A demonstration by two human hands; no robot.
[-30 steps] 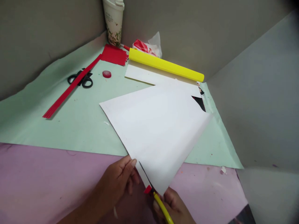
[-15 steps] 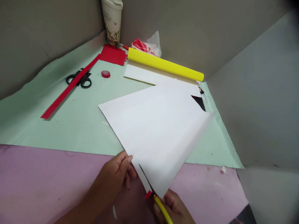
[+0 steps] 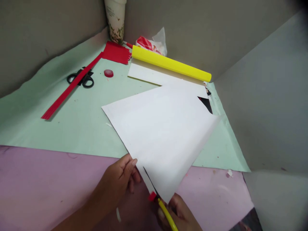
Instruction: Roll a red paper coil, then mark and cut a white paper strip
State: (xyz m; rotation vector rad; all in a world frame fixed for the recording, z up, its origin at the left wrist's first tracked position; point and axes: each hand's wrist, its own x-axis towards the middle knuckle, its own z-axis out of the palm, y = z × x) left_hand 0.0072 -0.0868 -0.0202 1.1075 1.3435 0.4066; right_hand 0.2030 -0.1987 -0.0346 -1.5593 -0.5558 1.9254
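Observation:
A large sheet of white paper point(image 3: 158, 128) lies at a slant in front of me, its right edge curling up. My left hand point(image 3: 126, 171) pinches its lower left edge, thumb on top and fingers beneath. In my right hand point(image 3: 179, 211) is a pair of scissors point(image 3: 166, 211) with a yellow handle, at the sheet's near corner. One dark blade lies over the paper, pointing up and left towards my left thumb. A small red piece point(image 3: 152, 196) shows beside the blades; I cannot tell what it is. The lower blade is hidden under the sheet.
Black scissors point(image 3: 88, 82) lie under a red paper strip point(image 3: 69, 89) at the left. Near them are a red tape roll point(image 3: 108, 73) and red paper point(image 3: 116, 53). A yellow paper roll point(image 3: 170, 63), a cup point(image 3: 115, 22) and a plastic packet point(image 3: 154, 43) stand by the grey wall.
The whole view has shifted slightly, with the table things a little higher in it. Both hands keep their hold on the paper and the scissors; the red piece beside the blades has turned a little.

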